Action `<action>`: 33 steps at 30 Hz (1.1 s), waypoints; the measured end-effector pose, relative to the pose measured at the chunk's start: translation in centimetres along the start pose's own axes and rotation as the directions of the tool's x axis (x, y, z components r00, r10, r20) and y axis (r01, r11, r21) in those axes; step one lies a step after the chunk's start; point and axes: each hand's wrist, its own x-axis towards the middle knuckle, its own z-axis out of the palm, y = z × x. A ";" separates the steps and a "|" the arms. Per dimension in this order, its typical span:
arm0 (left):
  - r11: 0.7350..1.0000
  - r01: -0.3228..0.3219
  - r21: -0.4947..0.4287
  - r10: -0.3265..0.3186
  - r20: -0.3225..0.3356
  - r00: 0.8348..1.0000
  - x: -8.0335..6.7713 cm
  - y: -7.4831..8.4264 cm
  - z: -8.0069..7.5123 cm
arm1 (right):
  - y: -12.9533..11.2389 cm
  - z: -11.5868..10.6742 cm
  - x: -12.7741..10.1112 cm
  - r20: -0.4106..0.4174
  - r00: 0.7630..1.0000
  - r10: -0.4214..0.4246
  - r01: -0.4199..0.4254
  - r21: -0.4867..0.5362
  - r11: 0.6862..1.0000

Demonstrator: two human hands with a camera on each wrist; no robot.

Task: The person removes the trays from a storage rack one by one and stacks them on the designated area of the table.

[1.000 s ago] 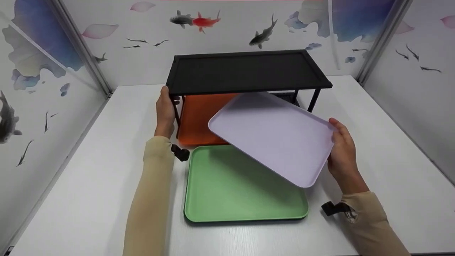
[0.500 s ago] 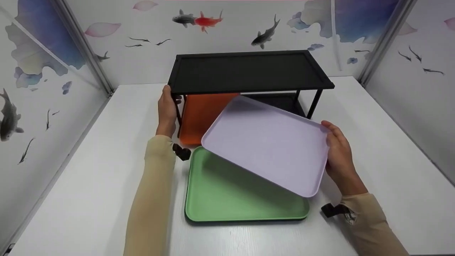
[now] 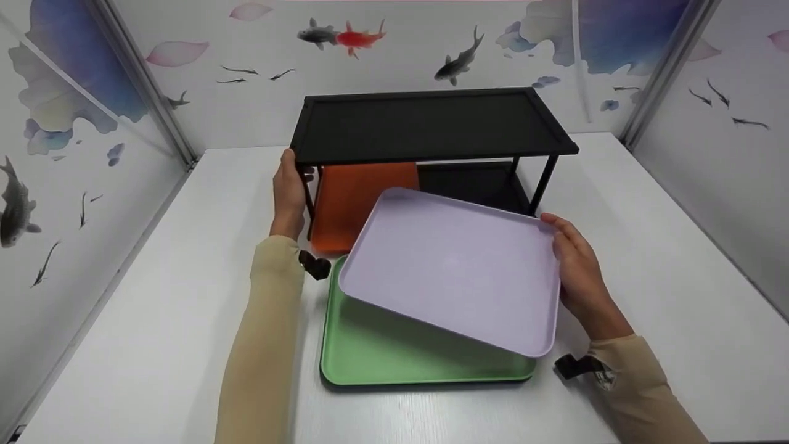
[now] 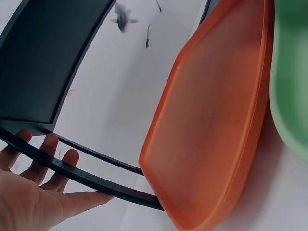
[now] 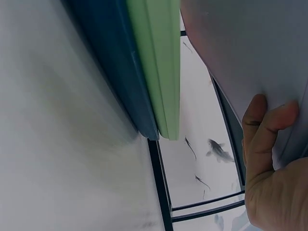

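Your left hand (image 3: 288, 196) grips the near-left rack leg (image 4: 132, 195), right hand (image 3: 579, 268) pinches the purple tray (image 3: 453, 271) — level it above the green tray (image 3: 394, 351).

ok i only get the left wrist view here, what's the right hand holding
Observer: The right hand grips a lilac tray by its right edge.
Operator: and is it lying flat on anything
Observer: Not flat on the green tray; the right wrist view shows a gap between the two near the hand.
Operator: so what's under that lower one
Observer: A dark blue piece, probably another tray, directly beneath it in the right wrist view.
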 end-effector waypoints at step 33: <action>0.999 0.034 -0.006 -0.034 -0.001 0.999 0.2 -0.2 -0.1 | 1.1 0.7 0.3 0.151 0.988 0.016 -0.001 -0.096 0.995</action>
